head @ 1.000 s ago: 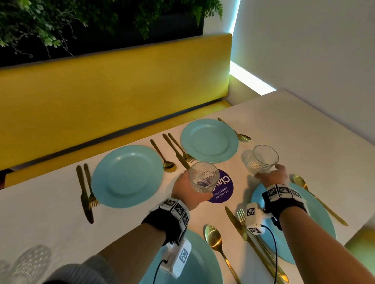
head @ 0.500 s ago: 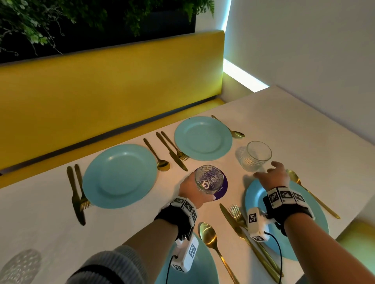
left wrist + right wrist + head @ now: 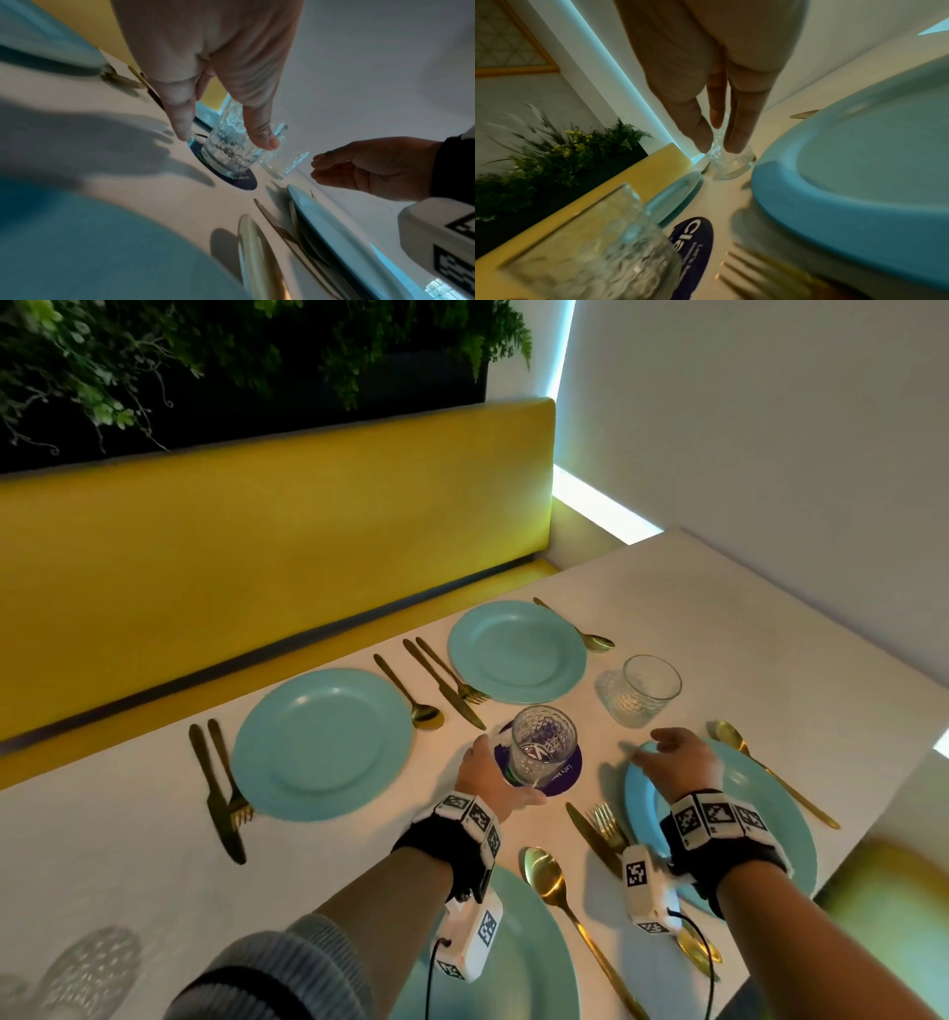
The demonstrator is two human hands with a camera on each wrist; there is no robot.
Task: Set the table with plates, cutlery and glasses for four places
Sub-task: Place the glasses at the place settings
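A patterned glass [image 3: 542, 747] [image 3: 228, 154] stands on a purple coaster [image 3: 565, 775] in the middle of the white table [image 3: 770, 634]. My left hand [image 3: 488, 773] [image 3: 226, 138] holds it low down between thumb and fingers. A second glass [image 3: 644, 690] [image 3: 731, 166] stands free between the far right plate [image 3: 516, 652] and the near right plate [image 3: 770, 819]. My right hand [image 3: 672, 762] [image 3: 716, 142] hovers open over that near plate's far rim, a little short of the second glass, holding nothing.
Two more blue plates lie at the far left [image 3: 321, 744] and near left [image 3: 534, 958]. Gold knives, forks and spoons [image 3: 552, 880] flank each plate. A yellow bench [image 3: 257, 546] runs along the far side, and a white wall stands at the right.
My left hand brought its glass down onto the purple coaster. My right hand let go of the other glass and drew back over the near right plate.
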